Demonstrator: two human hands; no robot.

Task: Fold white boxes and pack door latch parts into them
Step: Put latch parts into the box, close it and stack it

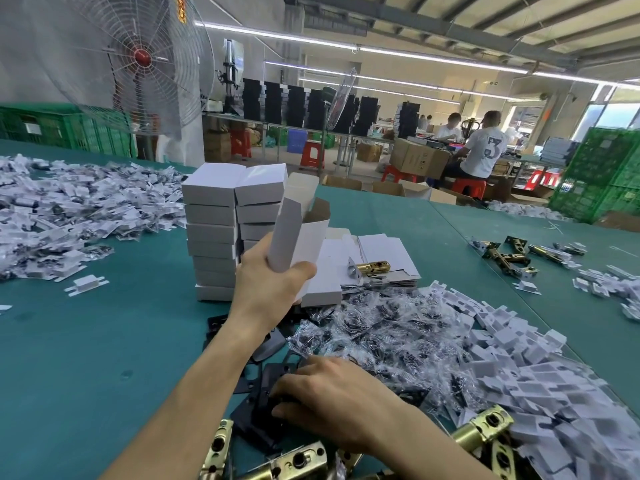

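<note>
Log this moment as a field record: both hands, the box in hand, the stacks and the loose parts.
left hand: grips an open white box, raised, top flaps open
right hand: rests on black plates; grip unclear
finished stack: closed white boxes, two columns, behind the left hand
flat boxes: unfolded, a brass latch lying on them
clear bags: heap of small dark parts, right of the plates
near edge: more brass latches

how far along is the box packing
Done: two stacks of closed boxes stand on the table. In hand: the left hand holds an open box upright, while the right hand is down among the black plates. Left: flat boxes, heaps of bags, white inserts and brass latches wait unpacked.
</note>
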